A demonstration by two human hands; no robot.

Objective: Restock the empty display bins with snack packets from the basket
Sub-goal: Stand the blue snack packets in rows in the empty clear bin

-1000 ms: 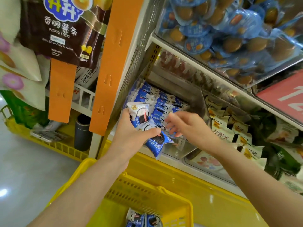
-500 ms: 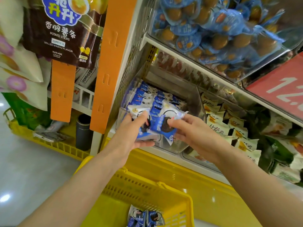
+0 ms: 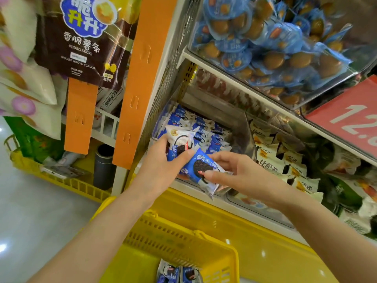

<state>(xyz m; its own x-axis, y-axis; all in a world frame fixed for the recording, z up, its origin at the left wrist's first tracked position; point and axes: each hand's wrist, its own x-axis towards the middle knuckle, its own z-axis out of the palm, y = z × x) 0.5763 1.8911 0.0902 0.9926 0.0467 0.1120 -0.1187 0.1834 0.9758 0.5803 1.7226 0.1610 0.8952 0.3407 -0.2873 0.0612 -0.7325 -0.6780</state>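
My left hand (image 3: 163, 170) grips white packet (image 3: 179, 139), right hand (image 3: 234, 172) pinches blue packet (image 3: 201, 166); loose pinch, packet may slip outside bin (image 3: 244, 127).

floor (image 3: 30, 211): pale, glossy, light glints | shelving (image 3: 234, 78): white | uprights (image 3: 140, 78): orange

Shelf access is tight at the clear display bin (image 3: 247, 137), the landmark here. Upright blue cookie packets (image 3: 202, 129) fill its left and rear; open room shows only along its right wall, where bare bin floor is visible. Directly above the bin, a white shelf edge (image 3: 265, 99) carrying a tub of blue-wrapped eggs (image 3: 275, 48) caps the opening. Left of the bin, an orange upright (image 3: 138, 82) closes off that side. In front of the bin, both hands and their packets block the mouth; below it, the yellow basket's rim (image 3: 183, 242) stands clear of the shelf.
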